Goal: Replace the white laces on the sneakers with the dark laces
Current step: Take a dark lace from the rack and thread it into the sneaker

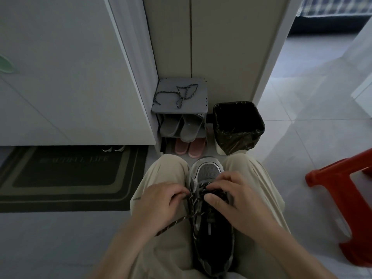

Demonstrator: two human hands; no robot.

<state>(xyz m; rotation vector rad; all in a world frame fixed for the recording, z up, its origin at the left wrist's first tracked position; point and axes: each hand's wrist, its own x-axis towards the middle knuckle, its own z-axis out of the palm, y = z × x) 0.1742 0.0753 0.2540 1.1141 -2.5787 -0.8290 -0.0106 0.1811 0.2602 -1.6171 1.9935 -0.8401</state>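
on a pale tiled floor (302,101) by a small shoe rack (201,98), a grey sneaker (209,172) sits toe-away between the person's knees. the left grip (159,202) pinches the dark lace (173,223) at the sneaker's left side; the right grip (227,198) pinches it over the tongue. a second lace (181,93) lies on the rack's top.

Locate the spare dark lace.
Head view, centre: the spare dark lace lies loose atop the grey shoe rack, left of the bin, above the grey slippers.
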